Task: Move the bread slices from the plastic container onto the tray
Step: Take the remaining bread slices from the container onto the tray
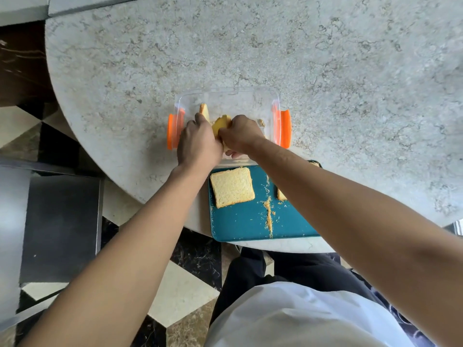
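Both hands reach into the clear container [226, 101]: the left hand [198, 144] and right hand [241, 136] share a closed grip on a bread slice [221, 124], mostly hidden between them. Beyond lies open counter [325, 58]. Nearer, the tray [240, 221] overhangs the counter's edge, holding another slice [232, 187]; the right forearm covers a third.

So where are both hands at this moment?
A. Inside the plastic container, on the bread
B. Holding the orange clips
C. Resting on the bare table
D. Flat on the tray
A: the left hand and right hand meet over a bread slice inside the plastic container.
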Demonstrator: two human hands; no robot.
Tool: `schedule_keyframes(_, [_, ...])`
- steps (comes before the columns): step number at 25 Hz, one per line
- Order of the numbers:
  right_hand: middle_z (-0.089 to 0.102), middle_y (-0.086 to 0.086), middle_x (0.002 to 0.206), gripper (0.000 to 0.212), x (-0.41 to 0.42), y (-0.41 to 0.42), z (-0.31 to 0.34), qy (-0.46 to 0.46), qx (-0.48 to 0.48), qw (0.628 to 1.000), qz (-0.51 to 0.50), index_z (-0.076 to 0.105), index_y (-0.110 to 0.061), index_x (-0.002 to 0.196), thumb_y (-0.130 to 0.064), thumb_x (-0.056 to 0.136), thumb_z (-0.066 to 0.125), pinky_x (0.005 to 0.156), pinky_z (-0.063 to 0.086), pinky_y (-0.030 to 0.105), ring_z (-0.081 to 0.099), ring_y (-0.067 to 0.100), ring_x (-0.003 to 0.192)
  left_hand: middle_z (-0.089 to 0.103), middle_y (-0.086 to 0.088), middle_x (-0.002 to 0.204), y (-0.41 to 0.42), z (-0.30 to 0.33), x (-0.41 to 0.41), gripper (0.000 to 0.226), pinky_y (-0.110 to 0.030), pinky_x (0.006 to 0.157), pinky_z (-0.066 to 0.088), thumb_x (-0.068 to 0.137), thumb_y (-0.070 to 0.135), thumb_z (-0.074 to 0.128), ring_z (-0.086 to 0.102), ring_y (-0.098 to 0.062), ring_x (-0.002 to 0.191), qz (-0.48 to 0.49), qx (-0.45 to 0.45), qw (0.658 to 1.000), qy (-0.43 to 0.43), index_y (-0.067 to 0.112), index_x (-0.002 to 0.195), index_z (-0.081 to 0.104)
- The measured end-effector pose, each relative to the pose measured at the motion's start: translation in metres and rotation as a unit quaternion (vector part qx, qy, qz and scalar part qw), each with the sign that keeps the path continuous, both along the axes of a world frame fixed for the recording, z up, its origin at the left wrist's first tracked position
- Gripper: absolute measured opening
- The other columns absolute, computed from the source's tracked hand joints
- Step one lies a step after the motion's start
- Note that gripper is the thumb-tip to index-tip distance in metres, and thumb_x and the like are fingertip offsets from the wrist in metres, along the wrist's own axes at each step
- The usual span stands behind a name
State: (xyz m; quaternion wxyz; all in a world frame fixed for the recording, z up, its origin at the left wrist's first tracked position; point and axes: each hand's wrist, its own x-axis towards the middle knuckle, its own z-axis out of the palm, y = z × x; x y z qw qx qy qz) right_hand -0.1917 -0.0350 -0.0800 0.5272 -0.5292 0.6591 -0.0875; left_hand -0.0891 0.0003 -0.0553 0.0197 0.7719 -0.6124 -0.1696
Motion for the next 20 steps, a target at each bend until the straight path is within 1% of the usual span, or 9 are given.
schedule_keyframes(1, [0.074,0.014,0.07,0.017,-0.001,-0.001,-0.001,0.0,-0.002,1.0,0.003,0.06,-0.006,0.081,-0.021,0.087,0.054,0.063,0.065,0.044,0.076,0.027,0.062,0.062,-0.027,0.121,-0.003,-0.003,0.0,0.042,-0.044,0.078,0.042,0.095,0.015,0.055,0.058,-0.045,0.114,0.004,-0.004,1.0,-0.008,-0.004,0.131,0.046])
schedule_keyframes(3, [0.073,0.012,0.067,0.015,-0.001,-0.001,-0.001,0.006,-0.007,1.0,0.011,0.058,-0.009,0.077,-0.02,0.087,0.055,0.063,0.065,0.042,0.076,0.026,0.061,0.066,-0.027,0.116,-0.009,-0.006,0.0,0.031,-0.042,0.07,0.039,0.095,0.011,0.054,0.061,-0.046,0.108,0.017,0.001,1.0,-0.014,-0.003,0.122,0.051])
schedule_keyframes(7, [0.073,0.012,0.065,0.017,-0.001,0.0,0.0,0.013,-0.018,0.999,0.024,0.06,-0.009,0.075,-0.019,0.087,0.057,0.065,0.064,0.042,0.076,0.025,0.06,0.068,-0.026,0.109,-0.019,-0.01,0.003,0.021,-0.039,0.065,0.037,0.093,0.012,0.055,0.063,-0.045,0.098,0.049,0.019,0.998,-0.017,0.0,0.11,0.061])
schedule_keyframes(9, [0.074,0.012,0.068,0.016,-0.002,0.002,0.003,0.024,-0.036,0.999,0.029,0.061,-0.009,0.076,-0.02,0.088,0.058,0.066,0.064,0.042,0.075,0.025,0.061,0.07,-0.025,0.102,-0.02,-0.011,0.005,0.021,-0.038,0.063,0.037,0.092,0.014,0.055,0.06,-0.043,0.085,0.059,0.01,0.998,-0.009,0.0,0.102,0.068])
schedule_keyframes(11, [0.075,0.012,0.077,0.016,-0.006,0.004,0.009,0.036,-0.057,0.997,0.03,0.06,-0.01,0.079,-0.023,0.088,0.058,0.069,0.063,0.041,0.075,0.027,0.068,0.069,-0.021,0.089,-0.017,-0.011,0.006,0.02,-0.036,0.06,0.035,0.089,0.016,0.057,0.051,-0.037,0.072,0.063,-0.018,0.998,0.007,0.002,0.093,0.07])
schedule_keyframes(13, [0.073,0.012,0.088,0.015,-0.01,0.007,0.017,0.046,-0.083,0.995,0.031,0.06,-0.011,0.086,-0.026,0.088,0.058,0.07,0.059,0.038,0.071,0.028,0.078,0.06,-0.015,0.074,-0.013,-0.008,0.008,0.016,-0.035,0.059,0.031,0.086,0.017,0.057,0.045,-0.035,0.068,0.055,-0.058,0.997,0.025,0.003,0.08,0.064])
schedule_keyframes(16, [0.061,0.007,0.092,0.022,-0.017,0.014,0.03,0.073,-0.135,0.988,0.035,0.057,-0.011,0.097,-0.031,0.089,0.057,0.064,0.041,0.033,0.058,0.026,0.08,0.051,-0.006,0.06,-0.006,0.001,0.01,0.017,-0.033,0.059,0.029,0.08,0.017,0.055,0.042,-0.034,0.064,0.038,-0.109,0.991,0.072,0.012,0.065,0.05])
schedule_keyframes(18, [0.061,0.008,0.094,0.028,-0.022,0.02,0.039,0.081,-0.166,0.983,0.023,0.058,-0.009,0.104,-0.032,0.089,0.056,0.065,0.04,0.034,0.057,0.028,0.082,0.045,-0.001,0.051,-0.001,0.01,0.011,0.021,-0.035,0.054,0.027,0.075,0.021,0.053,0.04,-0.032,0.058,0.047,-0.137,0.983,0.11,0.015,0.057,0.042])
schedule_keyframes(20, [0.067,0.01,0.097,0.03,-0.028,0.027,0.05,0.074,-0.191,0.979,0.004,0.06,-0.008,0.106,-0.032,0.088,0.055,0.066,0.042,0.034,0.061,0.029,0.084,0.05,-0.007,0.051,0.005,0.017,0.015,0.021,-0.037,0.048,0.036,0.072,0.024,0.053,0.044,-0.035,0.056,0.069,-0.151,0.974,0.152,0.01,0.06,0.044])
